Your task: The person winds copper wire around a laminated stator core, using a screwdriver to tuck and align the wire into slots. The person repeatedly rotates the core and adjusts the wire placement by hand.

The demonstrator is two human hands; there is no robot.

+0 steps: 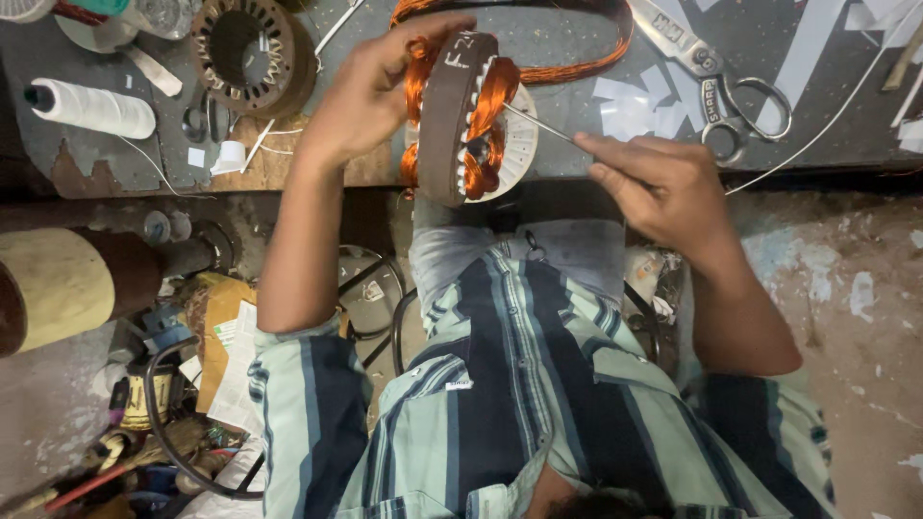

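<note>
My left hand grips the brown outer rim of a round motor stator held on edge over the bench front. Orange copper coils sit in its white-lined slots. My right hand pinches a thin metal needle whose tip points into the coil on the stator's right face. A loose loop of copper wire lies on the bench behind the stator.
An empty stator core and a spool of white thread lie at the left of the bench. Scissors and white paper scraps lie at the right. Tools and cables clutter the floor at lower left.
</note>
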